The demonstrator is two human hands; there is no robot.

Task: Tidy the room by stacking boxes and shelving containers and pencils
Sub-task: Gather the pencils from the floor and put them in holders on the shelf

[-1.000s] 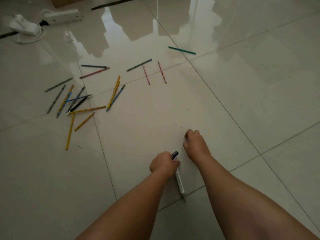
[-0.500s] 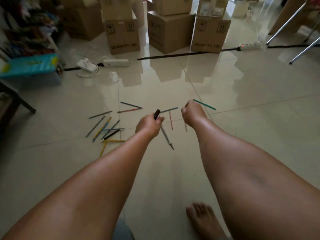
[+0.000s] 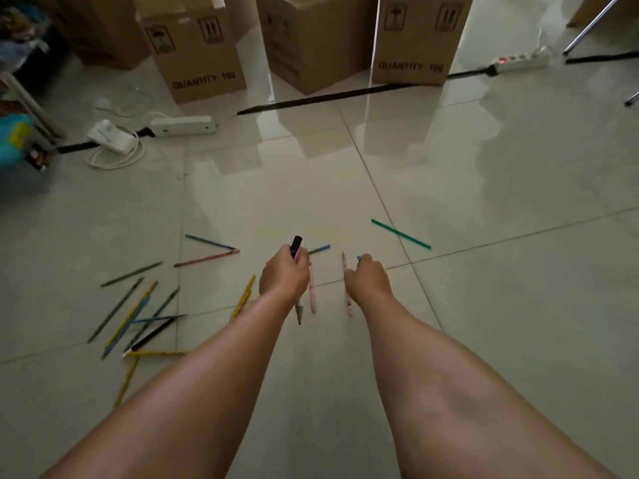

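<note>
My left hand (image 3: 285, 275) grips a pen (image 3: 296, 245) with a black cap; its tip points down toward me. My right hand (image 3: 368, 277) is curled, and a small blue tip (image 3: 359, 257) pokes out at its fingertips; what that tip belongs to is hidden. Both hands hover over two pink pencils (image 3: 312, 292) lying on the tiled floor. A green pencil (image 3: 401, 234) lies to the right and a blue one (image 3: 320, 249) just beyond my left hand. Several yellow, blue and grey pencils (image 3: 138, 316) are scattered at the left. Three cardboard boxes (image 3: 204, 53) stand at the back.
A white power strip (image 3: 183, 125) and a white adapter with coiled cord (image 3: 110, 137) lie at the back left. A black cable cover (image 3: 328, 96) runs along the floor to another power strip (image 3: 522, 60). Metal legs (image 3: 594, 24) stand at the far right.
The view has lifted from the floor, so the boxes show. Both hands have risen off the tiles and reached forward over the pink pencils; my left hand still holds the pen.
</note>
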